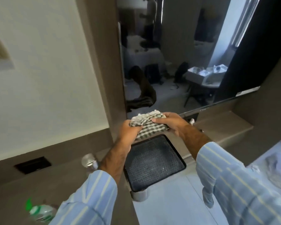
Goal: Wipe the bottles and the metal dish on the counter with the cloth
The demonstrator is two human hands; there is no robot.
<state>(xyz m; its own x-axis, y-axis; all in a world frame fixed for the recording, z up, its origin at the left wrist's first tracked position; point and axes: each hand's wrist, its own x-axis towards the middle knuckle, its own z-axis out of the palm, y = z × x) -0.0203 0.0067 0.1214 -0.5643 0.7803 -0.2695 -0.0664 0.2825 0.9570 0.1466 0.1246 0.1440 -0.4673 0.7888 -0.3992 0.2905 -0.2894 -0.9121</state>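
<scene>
Both hands — left hand [130, 130], right hand [169, 124] — gripped the bunched cloth [148, 125] above the tray's [182, 164] far edge; a sleeve risked toppling the bottle [88, 160] at the counter's left

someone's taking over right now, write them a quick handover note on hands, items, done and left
Left hand: shut on the cloth, at its near left edge.
Right hand: also shut on the cloth, from the right. The cloth is bunched between both hands, above the far edge of the tray.
Things: a clear bottle stands left of the tray; a green-labelled bottle is at the near left; a metal dish peeks out under the tray's near corner.
Done: cannot tell whether anything is wiped.
Left: nothing is touching the cloth now, so treat bottles and dish as pending.
</scene>
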